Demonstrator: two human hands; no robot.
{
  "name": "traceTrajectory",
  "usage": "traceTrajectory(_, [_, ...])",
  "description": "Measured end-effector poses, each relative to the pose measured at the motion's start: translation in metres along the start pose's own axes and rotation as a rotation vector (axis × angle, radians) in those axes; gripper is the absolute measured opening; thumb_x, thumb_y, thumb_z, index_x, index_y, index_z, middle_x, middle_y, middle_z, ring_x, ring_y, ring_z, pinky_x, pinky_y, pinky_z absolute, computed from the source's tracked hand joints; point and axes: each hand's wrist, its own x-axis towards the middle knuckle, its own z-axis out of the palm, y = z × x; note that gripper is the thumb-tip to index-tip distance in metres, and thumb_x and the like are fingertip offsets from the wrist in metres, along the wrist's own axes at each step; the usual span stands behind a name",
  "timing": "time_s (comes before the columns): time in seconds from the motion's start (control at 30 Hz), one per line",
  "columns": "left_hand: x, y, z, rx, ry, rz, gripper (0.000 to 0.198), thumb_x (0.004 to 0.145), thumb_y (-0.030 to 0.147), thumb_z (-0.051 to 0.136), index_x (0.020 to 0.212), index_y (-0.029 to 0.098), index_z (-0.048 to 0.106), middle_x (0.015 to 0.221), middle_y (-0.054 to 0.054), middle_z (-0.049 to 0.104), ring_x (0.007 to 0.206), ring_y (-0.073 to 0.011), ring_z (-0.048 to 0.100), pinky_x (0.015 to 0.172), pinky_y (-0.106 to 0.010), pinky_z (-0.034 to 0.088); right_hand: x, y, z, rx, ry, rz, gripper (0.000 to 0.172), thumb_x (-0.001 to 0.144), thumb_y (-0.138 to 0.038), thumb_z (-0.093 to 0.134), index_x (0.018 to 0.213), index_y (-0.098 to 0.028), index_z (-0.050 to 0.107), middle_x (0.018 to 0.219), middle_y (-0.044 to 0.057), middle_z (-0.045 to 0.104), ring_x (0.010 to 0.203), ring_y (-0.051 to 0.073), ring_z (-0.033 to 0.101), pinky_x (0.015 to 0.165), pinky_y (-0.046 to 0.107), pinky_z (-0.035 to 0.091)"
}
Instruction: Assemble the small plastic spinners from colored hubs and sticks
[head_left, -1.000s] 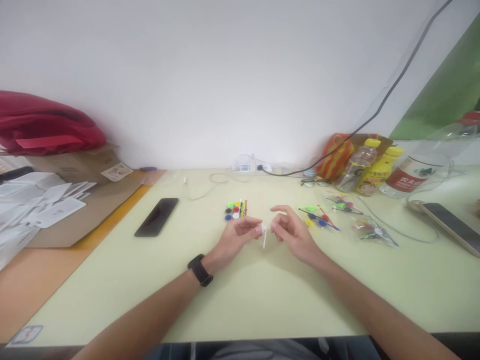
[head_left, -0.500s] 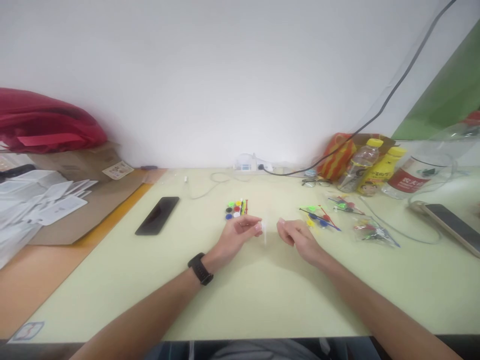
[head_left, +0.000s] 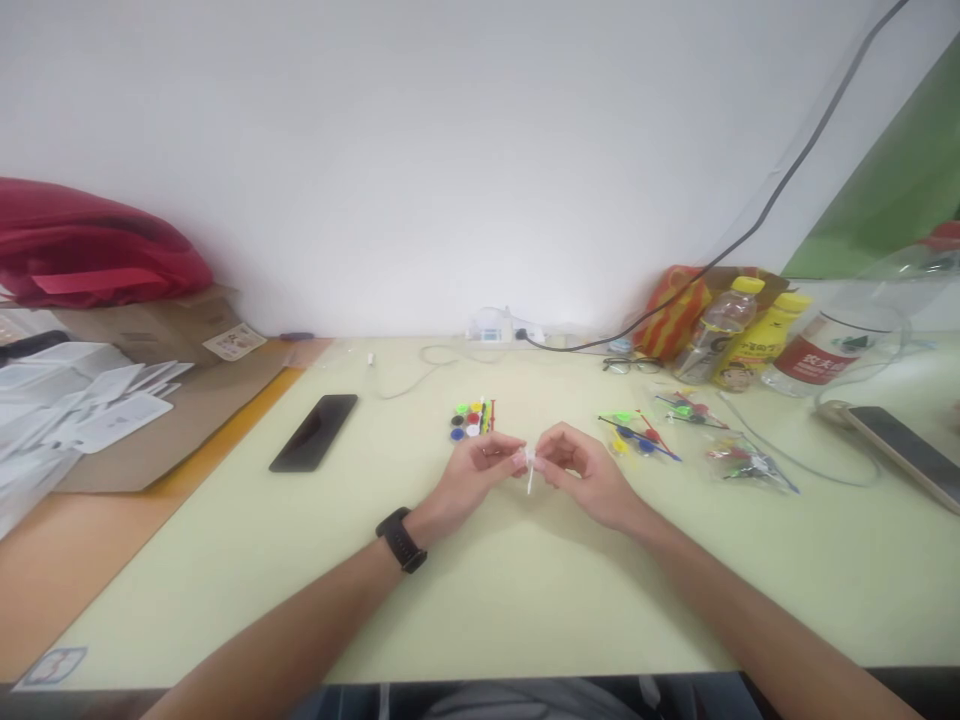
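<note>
My left hand (head_left: 480,468), with a black watch on its wrist, pinches the top of a small white stick piece (head_left: 529,474) that hangs down above the pale green table (head_left: 480,600). My right hand (head_left: 581,472) meets it from the right, fingertips closed on the same white piece. Just beyond my left hand lies a cluster of small coloured caps and sticks (head_left: 472,418). To the right of my right hand lie more coloured sticks and discs (head_left: 637,432).
A black phone (head_left: 314,432) lies left of centre. Clear bags of coloured parts (head_left: 739,462) sit to the right, with bottles (head_left: 739,335), glasses (head_left: 630,365) and another phone (head_left: 904,450) beyond. White packets (head_left: 82,410) pile at the left. A cable and power strip (head_left: 499,330) run along the wall.
My right hand drew back with its fingers curled, then came left again and closed on the white piece. My left hand stayed in place holding it.
</note>
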Motion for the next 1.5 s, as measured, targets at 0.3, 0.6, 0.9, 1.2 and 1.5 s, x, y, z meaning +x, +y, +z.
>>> traceTrajectory(0.3, [0.0, 0.001, 0.001, -0.013, 0.032, -0.024, 0.028, 0.086, 0.035, 0.08, 0.107, 0.017, 0.074, 0.1, -0.006, 0.073, 0.09, -0.0173, 0.069, 0.089, -0.033, 0.055, -0.003, 0.005, -0.002, -0.126, 0.106, -0.147, 0.054, 0.1, -0.036, 0.057, 0.149, -0.03, 0.034, 0.092, -0.001, 0.058, 0.066, 0.013, 0.052, 0.065, 0.029, 0.046])
traceTrajectory(0.6, [0.001, -0.001, -0.001, -0.016, 0.048, 0.001, 0.028, 0.086, 0.034, 0.08, 0.107, 0.015, 0.074, 0.092, -0.006, 0.072, 0.085, -0.0157, 0.067, 0.086, -0.032, 0.055, 0.001, 0.01, -0.015, -0.079, 0.043, 0.042, 0.066, 0.104, -0.053, 0.04, 0.047, -0.021, 0.034, 0.048, -0.004, 0.028, 0.048, 0.011, 0.029, 0.052, 0.031, 0.026])
traceTrajectory(0.9, [0.0, 0.002, 0.002, 0.02, 0.006, -0.003, 0.027, 0.087, 0.034, 0.078, 0.107, 0.015, 0.073, 0.098, -0.007, 0.073, 0.09, -0.0171, 0.068, 0.087, -0.032, 0.054, 0.001, 0.001, -0.005, 0.131, -0.019, 0.029, 0.026, 0.091, -0.042, 0.073, 0.089, -0.021, 0.058, 0.077, -0.002, 0.057, 0.066, 0.013, 0.051, 0.059, 0.026, 0.04])
traceTrajectory(1.2, [-0.001, 0.002, 0.002, 0.057, 0.009, -0.033, 0.028, 0.083, 0.031, 0.082, 0.101, 0.016, 0.069, 0.106, -0.01, 0.076, 0.1, -0.0238, 0.072, 0.093, -0.038, 0.054, 0.0, 0.005, -0.003, 0.077, -0.055, 0.072, 0.024, 0.094, -0.041, 0.068, 0.106, -0.023, 0.057, 0.085, -0.001, 0.062, 0.071, 0.014, 0.059, 0.066, 0.029, 0.049])
traceTrajectory(1.5, [0.0, 0.002, 0.007, 0.145, 0.029, -0.035, 0.036, 0.08, 0.037, 0.084, 0.106, 0.016, 0.07, 0.113, -0.012, 0.073, 0.104, -0.0257, 0.071, 0.095, -0.04, 0.055, 0.004, 0.002, -0.019, -0.159, 0.015, 0.044, 0.026, 0.093, -0.035, 0.063, 0.116, -0.024, 0.06, 0.082, 0.0, 0.063, 0.074, 0.016, 0.061, 0.068, 0.03, 0.05])
